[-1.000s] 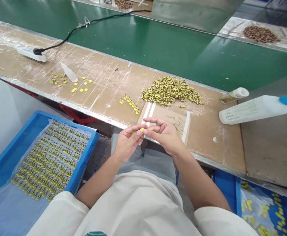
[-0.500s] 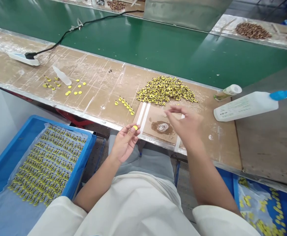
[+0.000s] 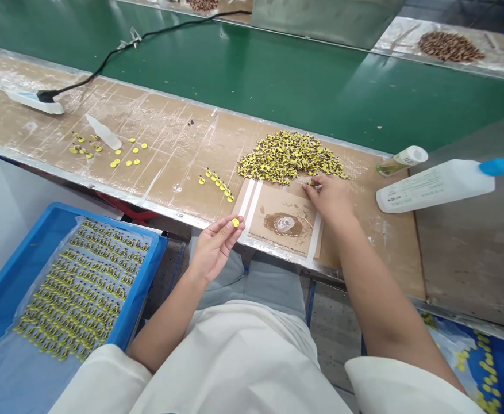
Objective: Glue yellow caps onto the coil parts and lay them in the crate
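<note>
My left hand (image 3: 212, 248) pinches a small yellow disc (image 3: 235, 222) between thumb and fingers, just off the table's front edge. At the lower right edge of a heap of small yellow-and-black pieces (image 3: 288, 152), the fingers of my right hand (image 3: 331, 198) close around one such piece, mostly hidden by them. Below that hand lies a cardboard sheet (image 3: 273, 198) with white tape strips. On it are a wet clear blob (image 3: 285, 224) in a brown stain and a thin stick (image 3: 307, 222). Several discs with dark pieces on them (image 3: 219, 183) stand in a row left of the sheet.
A large white bottle with a blue nozzle (image 3: 437, 185) and a small canister (image 3: 402, 161) lie at right. Further left are loose discs (image 3: 135, 150), a small bottle (image 3: 104, 132) and a corded power strip (image 3: 34, 102). A blue tray (image 3: 159, 253) of finished-looking rows sits lower left.
My right hand has moved up and slightly right, from above the cardboard to the heap's edge, its fingers now at a piece. My left hand still holds the disc.
</note>
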Motion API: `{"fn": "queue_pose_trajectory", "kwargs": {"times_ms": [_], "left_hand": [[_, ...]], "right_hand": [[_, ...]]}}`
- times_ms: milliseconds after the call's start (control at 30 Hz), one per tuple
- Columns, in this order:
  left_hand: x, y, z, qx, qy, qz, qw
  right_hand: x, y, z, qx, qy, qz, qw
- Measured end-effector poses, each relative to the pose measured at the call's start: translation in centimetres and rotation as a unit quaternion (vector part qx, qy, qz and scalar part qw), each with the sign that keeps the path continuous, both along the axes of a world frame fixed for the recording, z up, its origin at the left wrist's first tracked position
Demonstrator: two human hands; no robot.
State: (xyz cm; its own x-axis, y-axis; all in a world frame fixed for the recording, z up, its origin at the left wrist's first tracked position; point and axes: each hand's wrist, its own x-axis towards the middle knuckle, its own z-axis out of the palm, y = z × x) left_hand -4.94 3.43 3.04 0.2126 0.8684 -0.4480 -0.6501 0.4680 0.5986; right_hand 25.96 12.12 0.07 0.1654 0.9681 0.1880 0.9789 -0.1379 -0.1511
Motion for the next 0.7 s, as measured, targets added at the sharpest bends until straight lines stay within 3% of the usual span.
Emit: {"fn": "queue_pose_trajectory", "kwargs": {"times_ms": [267, 700], "left_hand": [[-0.1, -0.2, -0.3, 0.012, -0.008, -0.007, 1.000], [-0.2, -0.2, -0.2, 0.009, -0.023, -0.009, 1.000]], "right_hand": [[0.1, 0.0, 0.9, -0.011, -0.107, 0.044, 0.993], [1.7, 0.5, 0.3, 0.011, 0.024, 0.056, 0.998]]}}
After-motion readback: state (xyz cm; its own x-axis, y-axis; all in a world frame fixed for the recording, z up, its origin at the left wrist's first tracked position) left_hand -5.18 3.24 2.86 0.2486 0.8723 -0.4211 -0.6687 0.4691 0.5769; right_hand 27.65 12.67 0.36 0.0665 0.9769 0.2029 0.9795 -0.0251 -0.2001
